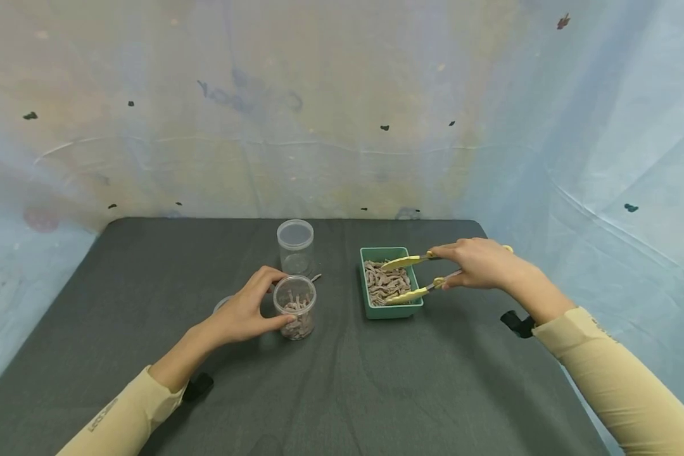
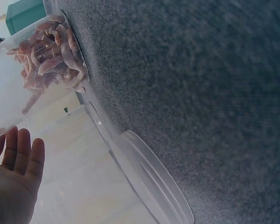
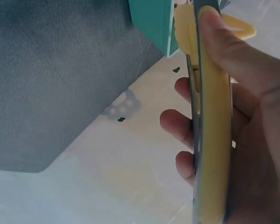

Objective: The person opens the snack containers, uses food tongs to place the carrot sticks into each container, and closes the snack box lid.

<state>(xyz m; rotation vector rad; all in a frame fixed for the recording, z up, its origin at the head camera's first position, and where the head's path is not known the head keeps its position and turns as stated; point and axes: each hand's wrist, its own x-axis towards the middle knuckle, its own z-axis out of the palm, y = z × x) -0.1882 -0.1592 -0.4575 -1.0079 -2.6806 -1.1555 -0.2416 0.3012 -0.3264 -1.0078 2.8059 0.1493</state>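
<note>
My left hand (image 1: 240, 318) holds a clear plastic jar (image 1: 295, 286) near its rim, thumb on the near side and fingers on the far side. Brownish-grey strips (image 2: 51, 53) fill the jar's lower part. The jar stands upright on the dark cloth with its top uncovered. My right hand (image 1: 479, 265) grips a pair of yellow-tipped metal tongs (image 1: 406, 296), its thumb along one handle in the right wrist view. The tongs are spread wide over a green rectangular container (image 1: 393, 313), their tips at more of the same strips (image 1: 379, 282).
Behind the held jar stands a second clear jar (image 1: 295, 244) with a lid on. A loose strip (image 1: 316, 277) lies beside it. A clear round lid (image 2: 149, 175) rests on the cloth, partly hidden by my left hand in the head view. Pale sheeting (image 1: 330, 114) hangs behind the table.
</note>
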